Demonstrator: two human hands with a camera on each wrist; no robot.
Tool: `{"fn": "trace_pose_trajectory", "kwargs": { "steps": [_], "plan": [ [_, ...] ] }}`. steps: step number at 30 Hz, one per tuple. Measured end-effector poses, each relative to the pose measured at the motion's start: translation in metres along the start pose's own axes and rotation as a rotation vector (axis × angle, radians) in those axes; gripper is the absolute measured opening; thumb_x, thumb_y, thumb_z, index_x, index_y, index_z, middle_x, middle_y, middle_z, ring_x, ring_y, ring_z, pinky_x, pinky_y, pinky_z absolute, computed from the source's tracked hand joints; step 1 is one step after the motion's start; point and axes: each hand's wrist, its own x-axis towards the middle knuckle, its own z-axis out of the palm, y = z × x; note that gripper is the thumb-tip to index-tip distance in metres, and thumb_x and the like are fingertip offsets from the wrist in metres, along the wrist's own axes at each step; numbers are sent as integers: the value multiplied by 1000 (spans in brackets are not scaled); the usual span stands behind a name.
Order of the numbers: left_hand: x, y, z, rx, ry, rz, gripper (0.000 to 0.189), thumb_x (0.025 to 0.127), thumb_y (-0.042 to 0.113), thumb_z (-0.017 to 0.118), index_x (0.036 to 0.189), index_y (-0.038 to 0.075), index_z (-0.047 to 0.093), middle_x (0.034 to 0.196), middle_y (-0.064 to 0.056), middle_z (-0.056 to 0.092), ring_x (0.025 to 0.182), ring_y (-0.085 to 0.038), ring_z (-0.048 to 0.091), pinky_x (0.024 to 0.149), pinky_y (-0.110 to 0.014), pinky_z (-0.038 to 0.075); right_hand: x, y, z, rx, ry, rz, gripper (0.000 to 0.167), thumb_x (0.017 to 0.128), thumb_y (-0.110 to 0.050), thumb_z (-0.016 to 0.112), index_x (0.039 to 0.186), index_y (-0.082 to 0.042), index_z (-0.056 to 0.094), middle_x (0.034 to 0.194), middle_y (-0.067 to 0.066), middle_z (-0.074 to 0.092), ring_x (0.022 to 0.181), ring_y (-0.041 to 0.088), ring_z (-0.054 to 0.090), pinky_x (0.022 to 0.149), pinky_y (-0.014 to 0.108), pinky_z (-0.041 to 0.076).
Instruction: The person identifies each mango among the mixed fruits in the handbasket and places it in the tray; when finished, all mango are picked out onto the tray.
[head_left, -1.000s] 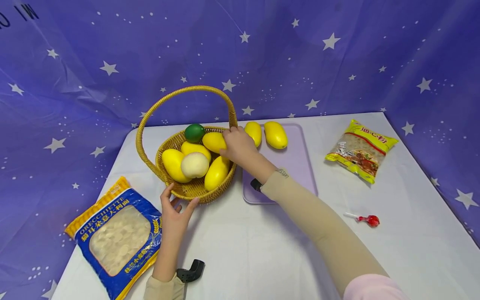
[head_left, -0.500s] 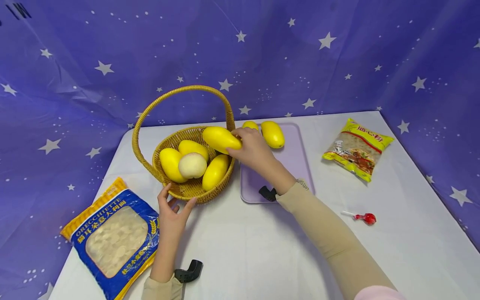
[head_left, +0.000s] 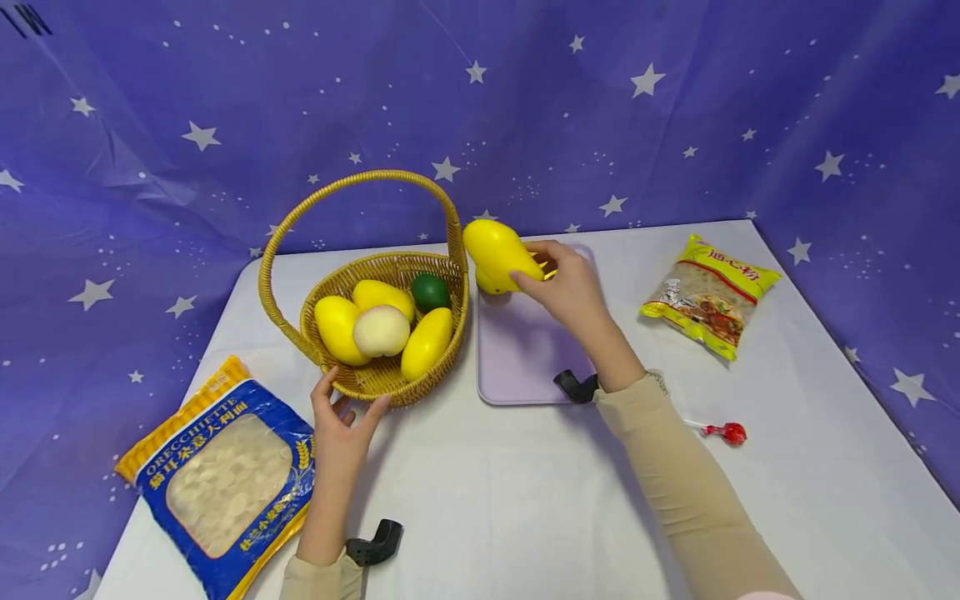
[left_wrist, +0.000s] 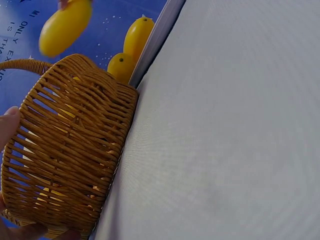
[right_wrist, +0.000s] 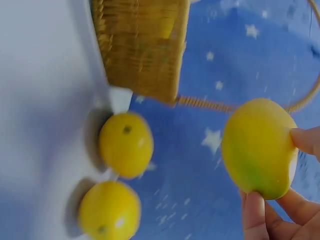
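Centrally, in the head view, shown pinched between the thumb and fingers of the right hand [head_left: 576, 292]: a yellow mango [head_left: 498, 250], raised above the upper left part of a lilac tray [head_left: 525, 354], just to the right of the basket handle. Seen with a greenish patch at one end (clearest in the right wrist view). Partly hidden beneath and behind it, in the upper part of the tray: two further mangoes [right_wrist: 126, 145], lying side by side.

At lower centre-left, the left hand [head_left: 345, 425], with thumb and fingers spread wide, touching the near side of a wicker basket [head_left: 447, 360]. Grouped inside the basket: three yellow fruits [head_left: 427, 344], one pale peach-like fruit [head_left: 381, 332] and one dark green fruit [head_left: 431, 292], with the pale one in the middle and the green one towards the upper right.

Along the margins: at lower left, a blue-and-yellow orecchiette bag [head_left: 225, 483]; at right, a smaller yellow food packet [head_left: 708, 296]; below the packet, a red lollipop [head_left: 732, 433]. Underneath, a white tabletop [head_left: 487, 508]; behind, a purple star-patterned backdrop [head_left: 525, 108].
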Motion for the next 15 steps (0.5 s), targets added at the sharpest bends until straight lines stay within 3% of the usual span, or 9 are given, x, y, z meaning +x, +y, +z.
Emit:
{"fn": "trace_pose_trajectory", "kwargs": {
  "steps": [9, 15],
  "plan": [
    [-1, 4, 0, -10, -8, 0, 83, 85, 31, 75, 149, 16, 24, 151, -12, 27, 126, -34, 42, 105, -53, 33, 5, 60, -15, 82, 154, 176, 50, 84, -34, 75, 124, -6, 62, 108, 13, 64, 93, 23, 55, 77, 30, 47],
    [-5, 17, -2, -20, -24, -12, 80, 87, 22, 73, 149, 12, 24, 152, -16, 25, 126, -36, 42, 105, -54, 32, 7, 95, -22, 45, 234, 280, 52, 85, -36, 72, 124, -3, 62, 106, 16, 64, 90, 23, 54, 72, 26, 43]
  ]
}}
